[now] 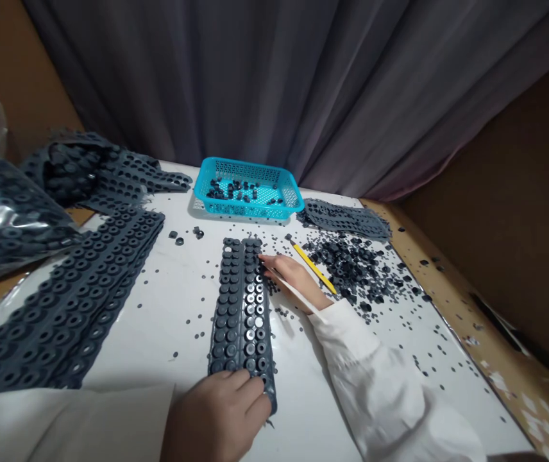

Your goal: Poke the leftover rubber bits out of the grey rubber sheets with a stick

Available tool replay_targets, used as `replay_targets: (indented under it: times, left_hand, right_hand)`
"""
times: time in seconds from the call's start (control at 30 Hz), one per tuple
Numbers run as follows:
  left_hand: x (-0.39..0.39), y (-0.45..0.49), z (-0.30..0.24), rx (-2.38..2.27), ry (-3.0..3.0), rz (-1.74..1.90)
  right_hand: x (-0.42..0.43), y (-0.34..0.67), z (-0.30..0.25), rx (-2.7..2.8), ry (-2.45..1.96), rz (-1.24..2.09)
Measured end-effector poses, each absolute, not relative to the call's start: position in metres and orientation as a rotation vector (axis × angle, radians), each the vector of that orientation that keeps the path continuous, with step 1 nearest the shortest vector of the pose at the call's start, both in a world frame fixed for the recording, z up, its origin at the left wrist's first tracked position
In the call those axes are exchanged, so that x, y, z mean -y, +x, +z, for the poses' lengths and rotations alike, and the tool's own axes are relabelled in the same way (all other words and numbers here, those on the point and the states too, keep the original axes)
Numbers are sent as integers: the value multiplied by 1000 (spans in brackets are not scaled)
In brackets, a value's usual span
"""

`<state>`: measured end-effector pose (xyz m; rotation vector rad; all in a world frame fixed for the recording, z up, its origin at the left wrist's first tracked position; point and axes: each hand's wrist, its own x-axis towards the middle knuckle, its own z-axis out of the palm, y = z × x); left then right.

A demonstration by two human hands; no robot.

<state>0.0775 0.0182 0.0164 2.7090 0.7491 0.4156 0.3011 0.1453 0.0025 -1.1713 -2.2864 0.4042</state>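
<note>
A dark grey rubber strip [240, 308] of round moulded parts lies lengthwise on the white table top [178, 308]. My left hand [221, 417] presses its fingers down on the strip's near end. My right hand [291, 276] rests at the strip's far right edge, fingers pinched around a yellow pencil-like tool [313, 268] whose tip touches the strip. Several holes on the strip's right half show empty, light centres.
A blue plastic basket [248, 187] with several loose black rings stands behind the strip. A heap of loose rings [356, 266] lies to the right, more rubber strips [67, 301] to the left, and a clear bag [0, 218] at far left. A grey curtain hangs behind.
</note>
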Motion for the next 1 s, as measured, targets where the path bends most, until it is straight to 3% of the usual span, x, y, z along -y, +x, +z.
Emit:
replay_targets:
  times: [0.3,0.5,0.67,1.0]
  left_hand:
    - [-14,80,-1,-801,2712,403]
    - [-15,83,-6,-809,2769,483]
    - [-14,84,-2,-847,2703,640]
    - [-12,81,-2,-840,2682,491]
  right_hand:
    - [-145,301,5,1925,-1291,430]
    - [-144,295,6,1994,-1171,635]
    - [-147,297,4,2089,-1165,565]
    - [-148,299,11,2249,-1153,445]
